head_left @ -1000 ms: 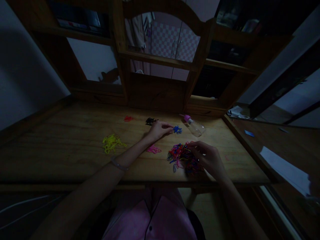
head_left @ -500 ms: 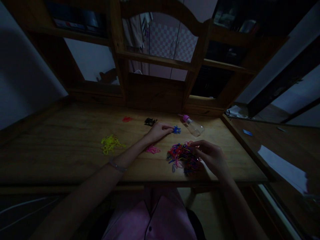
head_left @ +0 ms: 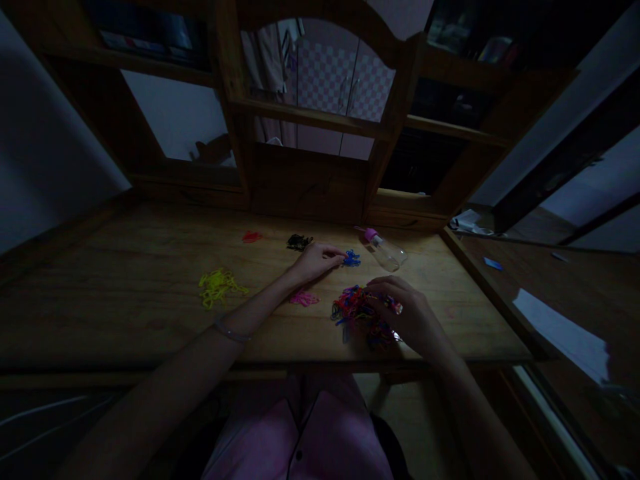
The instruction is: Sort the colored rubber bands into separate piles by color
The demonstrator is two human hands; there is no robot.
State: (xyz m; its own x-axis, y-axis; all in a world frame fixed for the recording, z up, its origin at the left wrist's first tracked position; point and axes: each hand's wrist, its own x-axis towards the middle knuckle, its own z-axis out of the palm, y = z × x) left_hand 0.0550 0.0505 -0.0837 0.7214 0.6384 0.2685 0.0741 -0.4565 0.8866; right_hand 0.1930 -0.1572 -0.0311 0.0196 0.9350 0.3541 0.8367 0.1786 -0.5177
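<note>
My left hand (head_left: 319, 261) reaches across the desk, thumb and fingers pinched at the edge of a small pile of blue rubber bands (head_left: 352, 258). My right hand (head_left: 407, 310) is over a tangled heap of mixed-colour rubber bands (head_left: 353, 303), fingertips closed down into it. Anything between the right fingertips is hidden. Close by my left wrist lie pink rubber bands (head_left: 304, 299). Farther left is a pile of yellow ones (head_left: 219, 287). Black bands (head_left: 299, 242) and a few red ones (head_left: 251, 237) lie toward the back.
A clear bottle with a pink cap (head_left: 385, 252) lies on its side behind the heap. The wooden desk (head_left: 125, 287) has a shelf unit (head_left: 310, 183) along its back. At right, a lower surface holds white paper (head_left: 563, 333) and a small blue card (head_left: 493, 264).
My right hand has moved left and farther over the mixed heap. My left hand stays pinched by the blue bands. The view has shifted slightly.
</note>
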